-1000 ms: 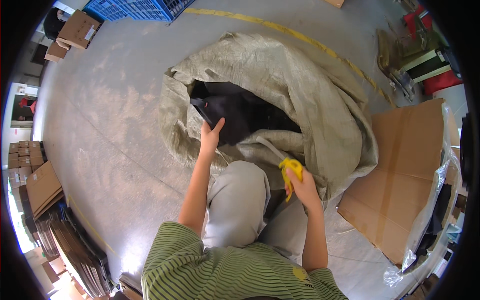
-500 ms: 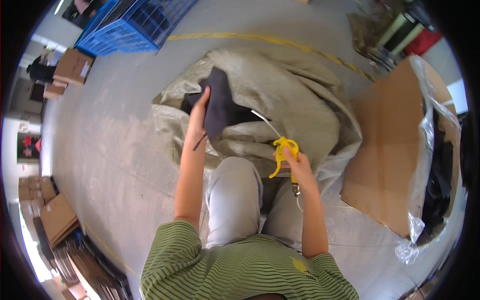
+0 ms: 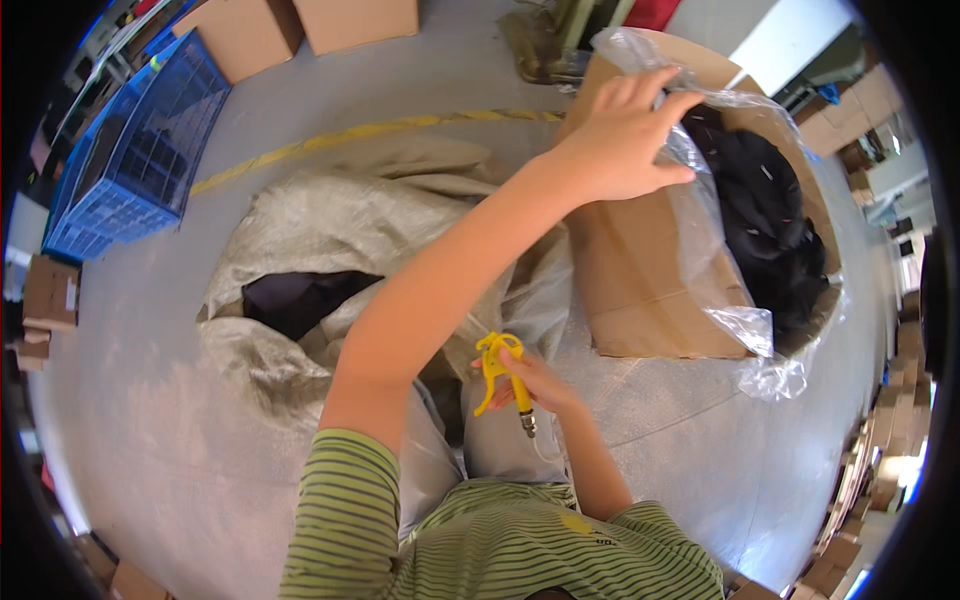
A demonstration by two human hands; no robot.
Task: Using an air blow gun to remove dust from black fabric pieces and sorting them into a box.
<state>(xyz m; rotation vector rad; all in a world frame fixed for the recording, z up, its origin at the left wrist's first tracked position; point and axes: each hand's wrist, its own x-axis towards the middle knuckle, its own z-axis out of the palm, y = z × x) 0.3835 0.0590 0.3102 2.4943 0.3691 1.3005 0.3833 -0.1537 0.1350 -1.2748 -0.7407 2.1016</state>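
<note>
The left hand [image 3: 620, 135] reaches far across the body to the right and rests on the clear liner [image 3: 735, 320] at the rim of the box [image 3: 640, 270]. Its fingers are bent over the plastic edge and seem to press it down; I cannot tell if they really pinch the film or only lie on it. Holding the edge like this keeps the mouth of the liner open, so the dark clothes [image 3: 775, 230] inside are easy to reach. The box stands on the floor to the person's right, and the liner hangs loose over its near side, where it bunches at the corner.

The right hand [image 3: 535, 385] stays low, near the knees, closed around the yellow tool [image 3: 500, 370]. It looks like a small gun-shaped tool with a metal tip pointing down toward the body; its exact kind is not clear. It is held close to the lap, away from the box.

Just in front of the knees lies the big grey sack [image 3: 300, 230], open and crumpled on the floor, with a dark cloth [image 3: 300, 300] showing in its mouth. Farther away on the left stands a blue crate [image 3: 130, 170], and a yellow line [image 3: 380, 130] runs over the floor behind the sack. Cardboard boxes [image 3: 350, 20] stand at the top edge.
</note>
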